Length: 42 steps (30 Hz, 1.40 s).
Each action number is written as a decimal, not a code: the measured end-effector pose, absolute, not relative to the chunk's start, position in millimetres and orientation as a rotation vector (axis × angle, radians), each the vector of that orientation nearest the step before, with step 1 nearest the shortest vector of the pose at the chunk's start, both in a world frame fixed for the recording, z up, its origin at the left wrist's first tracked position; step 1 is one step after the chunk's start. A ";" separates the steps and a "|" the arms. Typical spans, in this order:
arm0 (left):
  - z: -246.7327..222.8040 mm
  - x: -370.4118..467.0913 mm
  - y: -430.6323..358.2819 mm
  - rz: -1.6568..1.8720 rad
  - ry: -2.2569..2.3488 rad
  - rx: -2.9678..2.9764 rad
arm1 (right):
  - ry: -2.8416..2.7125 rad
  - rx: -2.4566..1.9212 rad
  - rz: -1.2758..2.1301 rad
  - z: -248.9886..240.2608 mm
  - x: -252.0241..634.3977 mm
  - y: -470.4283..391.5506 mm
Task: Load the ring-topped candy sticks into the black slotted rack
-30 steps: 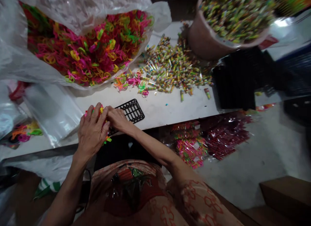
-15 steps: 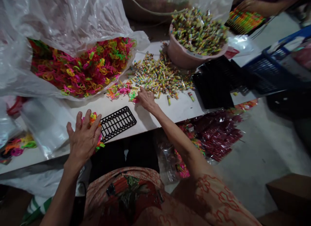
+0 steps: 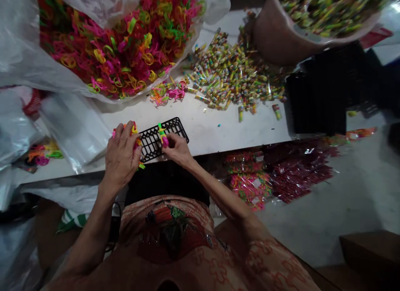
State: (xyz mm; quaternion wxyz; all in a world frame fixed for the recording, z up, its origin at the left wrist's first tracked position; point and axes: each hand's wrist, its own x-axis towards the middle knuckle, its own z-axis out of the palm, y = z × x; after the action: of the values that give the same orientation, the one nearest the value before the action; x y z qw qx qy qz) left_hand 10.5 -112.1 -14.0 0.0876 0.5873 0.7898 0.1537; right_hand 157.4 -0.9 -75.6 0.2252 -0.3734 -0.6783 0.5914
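At centre left of the frame a black grid (image 3: 164,137) lies on the white worktop (image 3: 218,130). The left hand (image 3: 121,155) presses flat on its left end, fingers spread over bright rings (image 3: 135,132). The right hand (image 3: 176,147) pinches a small coloured piece (image 3: 162,134) onto the grid

The left hand (image 3: 122,154) covers most of a cluster of neon plastic pieces (image 3: 135,132) at the near edge of the white surface (image 3: 218,132). The pink plastic tub (image 3: 281,36) of small wrapped rolls is cut off by the top edge. The stack of black trays (image 3: 318,99) at the surface's right end is blurred.
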 end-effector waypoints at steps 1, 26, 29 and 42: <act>-13.6 10.8 -112.0 0.460 2.348 1.751 | -1.861 -1.045 1.676 -77.2 153.2 -7.3; -24.1 8.5 -111.8 0.516 2.330 1.830 | -2.640 -1.403 0.526 -21.8 137.2 147.4; -25.0 7.2 -111.3 0.500 2.328 1.851 | -2.830 -1.350 0.408 -18.0 123.5 180.6; -22.2 7.3 -109.4 0.536 2.308 1.812 | -2.722 -1.453 0.552 -24.3 173.8 159.7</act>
State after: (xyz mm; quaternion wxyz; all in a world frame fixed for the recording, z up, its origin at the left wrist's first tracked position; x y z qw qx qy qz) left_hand 7.3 -109.4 -22.2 0.0793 0.6057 0.7712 0.1790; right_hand 173.8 159.7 -24.3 0.0033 -0.4636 -0.8684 0.1760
